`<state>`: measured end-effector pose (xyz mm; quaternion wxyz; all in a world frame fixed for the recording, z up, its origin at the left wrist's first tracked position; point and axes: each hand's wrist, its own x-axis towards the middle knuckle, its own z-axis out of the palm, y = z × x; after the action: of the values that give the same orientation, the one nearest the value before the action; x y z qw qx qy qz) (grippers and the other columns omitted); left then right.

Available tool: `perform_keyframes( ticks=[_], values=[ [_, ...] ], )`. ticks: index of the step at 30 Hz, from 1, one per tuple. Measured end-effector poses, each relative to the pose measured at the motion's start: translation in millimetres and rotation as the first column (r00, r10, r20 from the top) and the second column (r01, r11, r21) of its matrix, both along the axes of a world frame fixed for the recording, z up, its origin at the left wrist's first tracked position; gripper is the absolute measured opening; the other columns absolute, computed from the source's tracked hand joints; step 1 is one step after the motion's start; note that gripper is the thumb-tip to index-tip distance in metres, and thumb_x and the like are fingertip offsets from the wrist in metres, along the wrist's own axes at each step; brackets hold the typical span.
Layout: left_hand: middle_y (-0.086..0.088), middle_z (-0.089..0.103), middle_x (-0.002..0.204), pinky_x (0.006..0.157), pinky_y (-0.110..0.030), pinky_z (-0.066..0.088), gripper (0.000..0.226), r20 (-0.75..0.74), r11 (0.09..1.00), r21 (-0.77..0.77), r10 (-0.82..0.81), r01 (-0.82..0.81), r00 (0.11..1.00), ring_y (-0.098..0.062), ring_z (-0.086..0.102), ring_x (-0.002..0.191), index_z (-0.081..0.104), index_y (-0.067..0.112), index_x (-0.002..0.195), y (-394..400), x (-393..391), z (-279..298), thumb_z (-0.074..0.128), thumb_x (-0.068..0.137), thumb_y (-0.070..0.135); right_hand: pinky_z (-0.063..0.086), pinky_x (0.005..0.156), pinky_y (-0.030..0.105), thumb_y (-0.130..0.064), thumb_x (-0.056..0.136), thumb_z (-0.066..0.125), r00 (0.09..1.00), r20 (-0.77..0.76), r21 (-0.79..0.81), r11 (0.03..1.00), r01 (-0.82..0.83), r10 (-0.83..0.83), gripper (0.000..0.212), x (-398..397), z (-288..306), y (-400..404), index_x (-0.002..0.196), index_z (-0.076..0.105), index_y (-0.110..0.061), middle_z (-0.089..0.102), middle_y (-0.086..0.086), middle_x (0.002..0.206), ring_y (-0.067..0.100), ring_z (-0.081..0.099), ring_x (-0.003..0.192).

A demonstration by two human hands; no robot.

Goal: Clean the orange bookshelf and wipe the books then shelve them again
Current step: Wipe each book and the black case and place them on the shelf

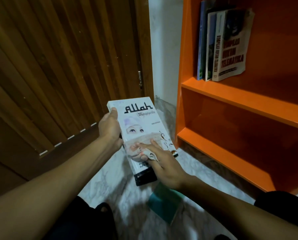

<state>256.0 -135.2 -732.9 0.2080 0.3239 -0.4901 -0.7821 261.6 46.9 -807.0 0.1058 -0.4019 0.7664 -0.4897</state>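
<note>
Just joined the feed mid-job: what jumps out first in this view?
The white book at centre, gripped at its left edge by the left hand while the right hand presses a small cloth on its cover. To the right stands the orange bookshelf, a few books upright on its upper shelf. A teal book lies on the marble floor below.
</note>
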Motion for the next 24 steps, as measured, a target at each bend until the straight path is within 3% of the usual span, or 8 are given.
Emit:
perform_keyframes(
  ticks=[3, 5, 9, 13, 15, 18, 21, 24],
  values=[
    [-0.004, 0.078, 0.103, 0.084, -0.067, 0.054, 0.032, -0.002, 0.999, 0.011, 0.051, -0.051, 0.999, -0.032, 0.076, 0.089, 0.063, 0.022, 0.118, -15, 3, 0, 0.051, 0.100, 0.046, 0.042, 0.102, 0.032, -0.021, 0.099, 0.047, 0.989, -0.119, -0.030, 0.995, -0.090, 0.086, 0.026, 8, -1, 2, 0.116, 0.063, -0.012, 0.065, -0.001, 0.116, 0.013, 0.055, 0.115],
    [-0.005, 0.077, 0.109, 0.085, -0.071, 0.051, 0.036, -0.018, 0.998, 0.025, 0.053, -0.052, 0.998, -0.035, 0.075, 0.094, 0.063, 0.023, 0.119, -23, 4, -2, 0.051, 0.097, 0.049, 0.041, 0.093, 0.031, -0.027, 0.100, 0.049, 0.980, -0.158, 0.014, 0.992, -0.123, 0.123, 0.021, 9, 1, 2, 0.108, 0.063, -0.014, 0.064, -0.001, 0.106, 0.014, 0.054, 0.101],
    [-0.004, 0.076, 0.110, 0.087, -0.068, 0.051, 0.034, -0.026, 0.997, 0.001, 0.078, -0.078, 0.997, -0.035, 0.075, 0.095, 0.063, 0.024, 0.117, -30, 7, -4, 0.051, 0.098, 0.048, 0.041, 0.085, 0.036, -0.039, 0.102, 0.048, 0.957, -0.233, 0.245, 0.963, -0.115, 0.174, 0.019, -2, 6, 7, 0.108, 0.056, -0.023, 0.063, -0.001, 0.102, 0.017, 0.052, 0.094],
    [-0.001, 0.076, 0.110, 0.092, -0.064, 0.051, 0.035, -0.032, 0.996, -0.081, 0.035, -0.037, 0.999, -0.032, 0.074, 0.098, 0.063, 0.026, 0.120, -26, 13, 3, 0.049, 0.099, 0.050, 0.038, 0.058, 0.033, -0.050, 0.100, 0.048, 0.989, -0.105, 0.165, 0.979, 0.121, -0.104, 0.022, -24, 14, 17, 0.091, 0.046, -0.030, 0.052, -0.011, 0.073, 0.011, 0.052, 0.066],
    [-0.001, 0.076, 0.112, 0.093, -0.061, 0.052, 0.036, -0.050, 0.991, -0.131, 0.013, -0.020, 0.999, -0.031, 0.074, 0.100, 0.062, 0.023, 0.123, -25, 15, 5, 0.046, 0.102, 0.047, 0.039, 0.062, 0.033, -0.052, 0.095, 0.056, 0.961, 0.009, 0.125, 0.954, 0.272, -0.275, 0.026, -39, 15, 23, 0.103, 0.049, -0.028, 0.057, -0.010, 0.085, 0.017, 0.056, 0.077],
    [-0.007, 0.073, 0.119, 0.099, -0.064, 0.047, 0.041, -0.109, 0.981, -0.185, -0.073, 0.052, 0.991, -0.035, 0.070, 0.108, 0.062, 0.017, 0.127, -26, 16, 7, 0.046, 0.102, 0.045, 0.042, 0.086, 0.032, -0.046, 0.090, 0.067, 0.933, 0.217, 0.134, 0.955, 0.264, -0.288, 0.046, -51, 21, 29, 0.128, 0.053, -0.026, 0.055, -0.013, 0.117, 0.011, 0.055, 0.109],
    [-0.008, 0.072, 0.121, 0.100, -0.063, 0.047, 0.042, -0.118, 0.949, -0.288, -0.171, 0.131, 0.978, -0.034, 0.069, 0.111, 0.062, 0.018, 0.127, -18, 17, 11, 0.044, 0.102, 0.047, 0.055, 0.087, 0.037, -0.029, 0.091, 0.071, 0.897, 0.427, -0.001, 0.992, 0.127, -0.114, 0.027, -53, 21, 29, 0.116, 0.065, -0.021, 0.073, -0.005, 0.110, 0.014, 0.069, 0.103],
    [-0.007, 0.073, 0.118, 0.098, -0.062, 0.049, 0.045, -0.162, 0.911, -0.392, -0.208, 0.130, 0.965, -0.031, 0.070, 0.110, 0.062, 0.019, 0.123, -6, 20, 21, 0.049, 0.097, 0.054, 0.056, 0.088, 0.046, -0.027, 0.091, 0.071, 0.871, 0.478, -0.068, 0.984, 0.168, -0.116, 0.021, -56, 22, 29, 0.109, 0.067, -0.019, 0.075, 0.006, 0.105, 0.028, 0.071, 0.100]
  ],
)
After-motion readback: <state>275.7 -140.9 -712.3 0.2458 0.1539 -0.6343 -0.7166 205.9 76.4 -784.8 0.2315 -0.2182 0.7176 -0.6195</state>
